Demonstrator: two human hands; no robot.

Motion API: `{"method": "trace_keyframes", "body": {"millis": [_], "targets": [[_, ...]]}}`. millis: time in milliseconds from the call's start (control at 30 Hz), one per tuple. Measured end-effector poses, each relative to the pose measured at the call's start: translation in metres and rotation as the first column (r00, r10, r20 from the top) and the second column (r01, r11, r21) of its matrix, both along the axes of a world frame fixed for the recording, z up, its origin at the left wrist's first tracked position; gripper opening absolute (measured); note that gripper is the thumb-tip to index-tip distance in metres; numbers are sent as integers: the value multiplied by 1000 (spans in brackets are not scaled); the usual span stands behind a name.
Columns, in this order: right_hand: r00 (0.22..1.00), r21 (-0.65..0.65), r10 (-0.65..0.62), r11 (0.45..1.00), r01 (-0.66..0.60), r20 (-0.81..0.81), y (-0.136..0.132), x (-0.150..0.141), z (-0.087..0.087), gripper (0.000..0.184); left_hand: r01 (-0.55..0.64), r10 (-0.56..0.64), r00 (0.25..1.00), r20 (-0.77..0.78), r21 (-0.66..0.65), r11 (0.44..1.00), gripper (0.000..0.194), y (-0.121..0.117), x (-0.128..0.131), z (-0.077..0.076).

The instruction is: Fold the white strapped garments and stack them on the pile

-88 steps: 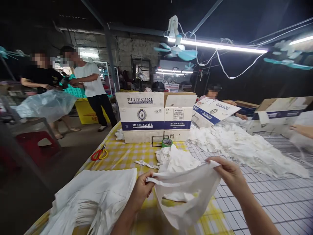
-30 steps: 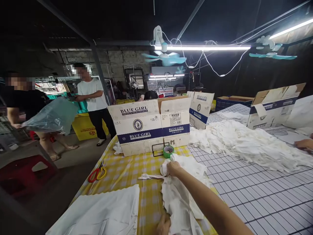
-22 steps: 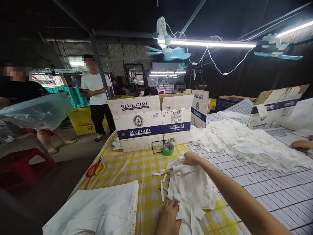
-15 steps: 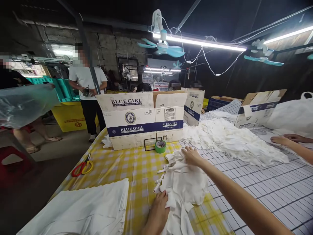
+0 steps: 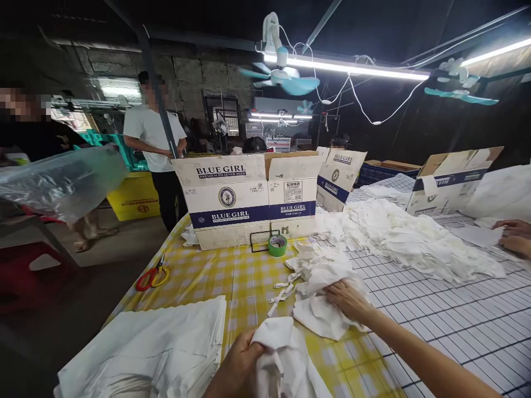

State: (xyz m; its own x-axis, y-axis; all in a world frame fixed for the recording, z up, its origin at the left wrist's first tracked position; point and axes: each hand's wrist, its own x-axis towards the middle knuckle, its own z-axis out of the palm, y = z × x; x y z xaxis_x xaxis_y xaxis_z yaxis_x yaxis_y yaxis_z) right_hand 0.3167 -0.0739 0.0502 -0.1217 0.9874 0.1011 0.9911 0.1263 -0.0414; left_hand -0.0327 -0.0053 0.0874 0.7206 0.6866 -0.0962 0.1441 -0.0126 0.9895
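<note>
At the near edge of the table, my left hand (image 5: 240, 359) is closed on a white fabric piece (image 5: 286, 351), gripping its upper left edge between thumb and fingers. My right hand (image 5: 348, 301) lies on a small heap of white fabric pieces (image 5: 317, 315), fingers stretched to the left and their tips partly hidden in the folds. Thin white straps (image 5: 282, 296) stick out from the left side of this heap. To the left of my left hand is a neat stack of white fabric (image 5: 145, 342).
Scissors (image 5: 153, 276) with red and yellow handles lie at the table's left. Green tape (image 5: 277, 245) stands before a Blue Girl carton (image 5: 232, 202). A large white fabric pile (image 5: 398, 237) spreads rightward. Another person's hands (image 5: 514, 235) work at far right; two people stand left.
My left hand has lifted the white piece and drawn it nearer, apart from the heap. My right hand has slid back toward me and right across the heap. The view has shifted slightly.
</note>
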Motion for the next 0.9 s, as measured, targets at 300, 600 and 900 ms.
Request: {"method": "trace_keyframes", "body": {"millis": [300,600,900], "targets": [[657,6,128,983,-184,-743,-26,-123,70,58,142,-131,989,-62,220,965,25,-17,18,54],[644,115,84,993,6,-760,-52,-143,119,19,222,-103,954,-280,434,873,17,-26,-12,98],[740,216,191,974,-63,-645,-101,-133,182,33,77,16,976,-219,408,910,25,-34,-61,116]]}}
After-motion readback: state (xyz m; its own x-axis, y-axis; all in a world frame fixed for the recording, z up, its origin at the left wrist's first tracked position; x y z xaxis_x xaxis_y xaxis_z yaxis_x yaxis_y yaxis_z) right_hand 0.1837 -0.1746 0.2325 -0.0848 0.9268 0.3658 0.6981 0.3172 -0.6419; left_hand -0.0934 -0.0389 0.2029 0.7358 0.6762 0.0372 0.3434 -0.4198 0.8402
